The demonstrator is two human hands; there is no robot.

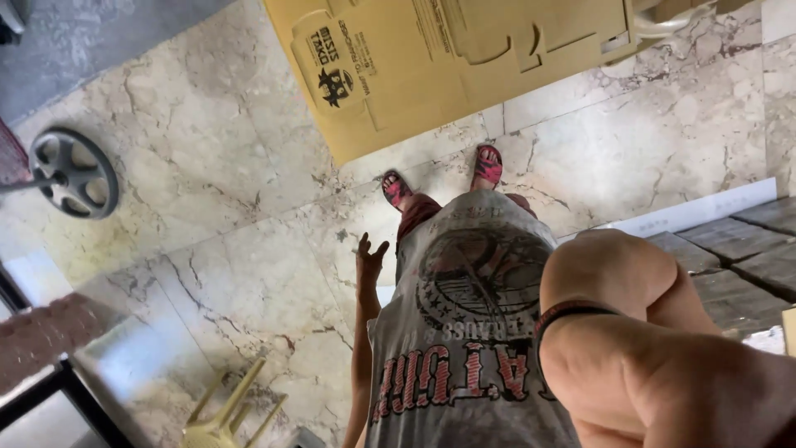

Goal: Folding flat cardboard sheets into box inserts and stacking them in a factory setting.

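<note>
Left hand (370, 255) open, fingers spread, empty, at frame centre over marble floor (232, 191); right hand's grip hidden; cardboard sheet (431, 58) at top.

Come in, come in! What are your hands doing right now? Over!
Left hand open, fingers spread, empty, hanging by hip. Right hand out of view; bent arm with dark wristband fills the near corner. Flat cardboard sheet on floor ahead of sandals.

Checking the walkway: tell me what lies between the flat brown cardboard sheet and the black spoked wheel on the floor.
Only bare beige marble floor tiles lie between the flat brown cardboard sheet and the black spoked wheel, as the head view shows.
</note>
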